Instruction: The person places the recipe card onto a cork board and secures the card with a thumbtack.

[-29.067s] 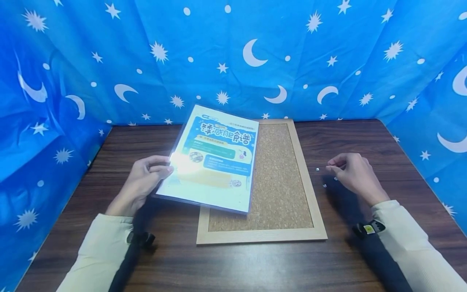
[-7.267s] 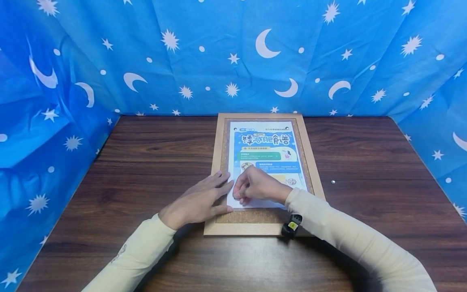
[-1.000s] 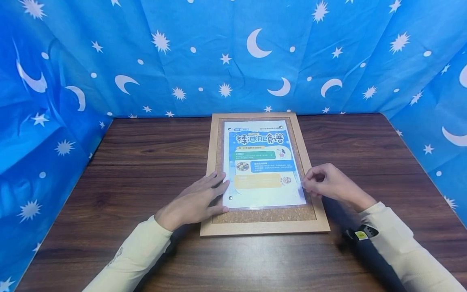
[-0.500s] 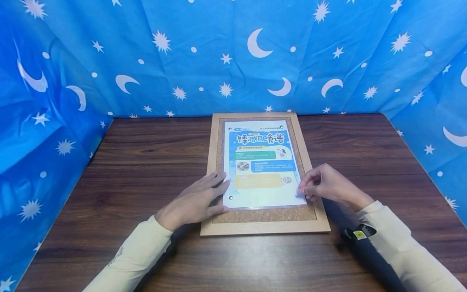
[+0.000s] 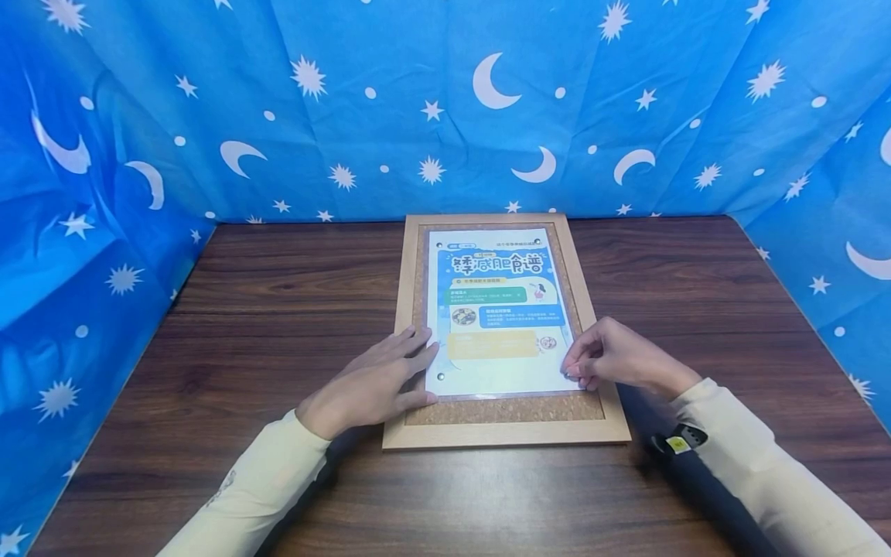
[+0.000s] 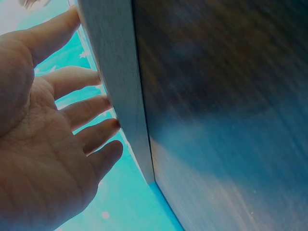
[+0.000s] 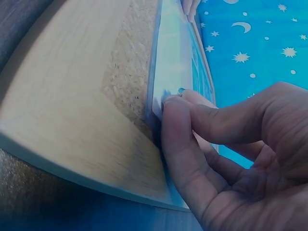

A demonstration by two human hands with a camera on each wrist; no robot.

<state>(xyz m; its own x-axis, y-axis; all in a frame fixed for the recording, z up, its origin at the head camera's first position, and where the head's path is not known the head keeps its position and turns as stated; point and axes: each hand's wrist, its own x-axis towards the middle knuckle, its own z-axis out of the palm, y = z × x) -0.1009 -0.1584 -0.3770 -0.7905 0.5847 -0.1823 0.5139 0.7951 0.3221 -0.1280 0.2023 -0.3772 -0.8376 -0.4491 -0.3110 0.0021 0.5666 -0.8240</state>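
A printed sheet in a clear sleeve (image 5: 497, 374) lies on the wood-framed cork board (image 5: 504, 411). Silver thumbtacks sit at its upper left (image 5: 439, 245), upper right (image 5: 537, 241) and lower left (image 5: 441, 377) corners. My left hand (image 5: 369, 387) rests on the board's left side with spread fingers, their tips at the sheet's edge. At the lower right corner, my right hand (image 5: 616, 356) pinches a small silver thumbtack (image 7: 181, 91) between thumb and index finger against the sheet. The fingers mostly hide that tack.
The board lies on a dark wood table (image 5: 278, 302), its top edge close to a blue curtain (image 5: 390, 116) with moons and stars. The curtain also hangs along both sides. A black wrist camera (image 5: 681, 441) sits at the right cuff.
Since half a minute ago the sheet has gone from my left hand onto the board, and tacks now mark three corners. In the last second my right hand moved slightly down and left.
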